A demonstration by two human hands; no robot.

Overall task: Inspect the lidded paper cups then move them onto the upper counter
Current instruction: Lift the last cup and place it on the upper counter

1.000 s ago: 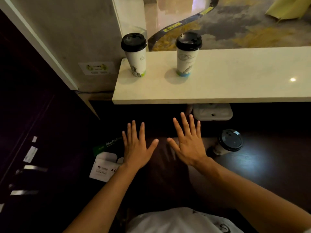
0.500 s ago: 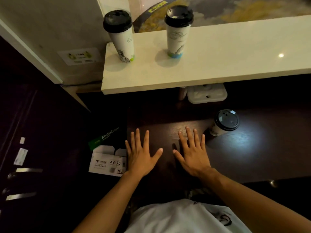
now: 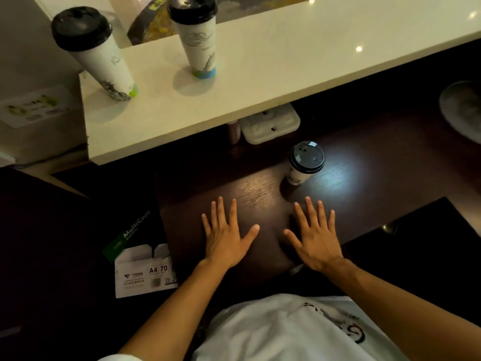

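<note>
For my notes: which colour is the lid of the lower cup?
Black lid, seen in the head view.

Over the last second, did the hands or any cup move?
Both hands, left and right, came down from mid-air to lie flat and spread on the dark desk. Nothing was gripped or released. Two cups stayed on the upper counter; the third cup stayed on the desk.

We see two cups standing side by side on the upper table; a third cup stands on the lower table, beyond our flat hands, nearer the right one.
</note>
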